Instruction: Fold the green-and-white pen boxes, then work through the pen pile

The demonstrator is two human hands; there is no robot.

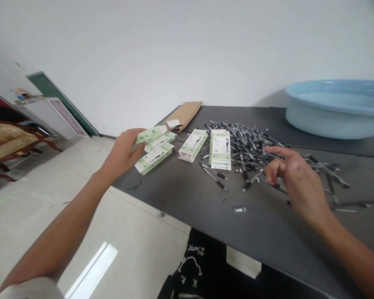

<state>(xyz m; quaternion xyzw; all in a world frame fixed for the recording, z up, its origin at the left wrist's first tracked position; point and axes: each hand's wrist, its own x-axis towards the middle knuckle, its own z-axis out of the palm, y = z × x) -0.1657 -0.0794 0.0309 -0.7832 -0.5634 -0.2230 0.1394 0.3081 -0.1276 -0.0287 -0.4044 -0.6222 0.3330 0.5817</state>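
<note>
Pens [252,145], dark and thin, lie in a wide loose heap on the dark table [262,232], and this table is the biggest thing in view, running from the near edge to the white wall. At its far right end stands a light blue basin [336,118], well apart from the hands. A flat brown envelope [183,115] lies at the far left corner of the table. Between the envelope and the heap there are several small green and white boxes: two of them [220,148] stand close together just beside the pens, one more [193,144] lies to their left, and a few others [154,158] lie near the left edge. The left hand [124,151] is closed around one green box [150,134], with the thumb on its side, and holds it a little above the boxes at the edge. The right hand [294,178] hangs over the near side of the heap with the fingers loosely spread and the forefinger stretched out; it holds nothing. The two hands are well apart. A few single pens [213,176] lie separate in front of the heap, and one small silver piece [239,209] lies alone near the front of the table.
</note>
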